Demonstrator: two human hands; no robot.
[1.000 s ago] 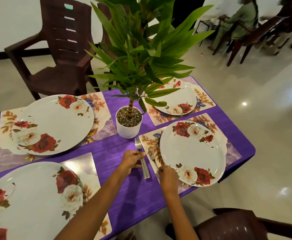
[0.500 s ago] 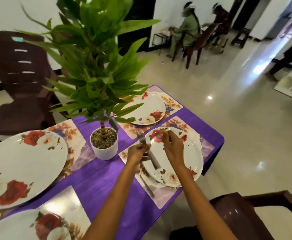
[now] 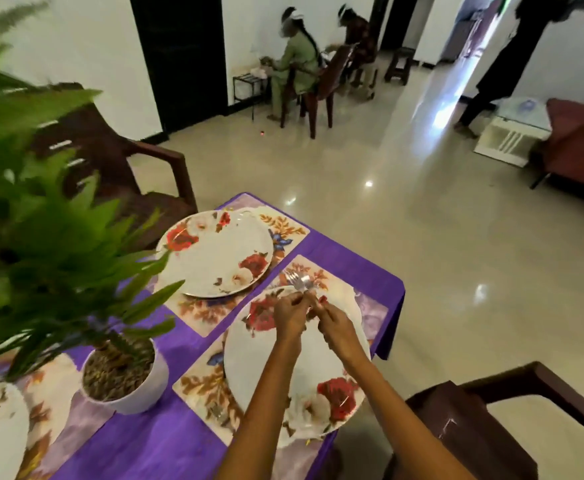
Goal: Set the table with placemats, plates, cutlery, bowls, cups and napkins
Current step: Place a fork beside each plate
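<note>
My left hand and right hand met above the round, glossy rose-printed plate on its flat leaf-patterned placemat, both pinching shiny metal forks; their handles hid in my fingers, the blurred tines uncountable.

Both hands meet over the far half of the near plate, the left hand and right hand pinching forks. Just beyond the grip lies bare placemat, then the table edge and open floor. Left of the grip a second plate fills its mat. Nearer and further left, the potted plant and its leaves block the way.
</note>
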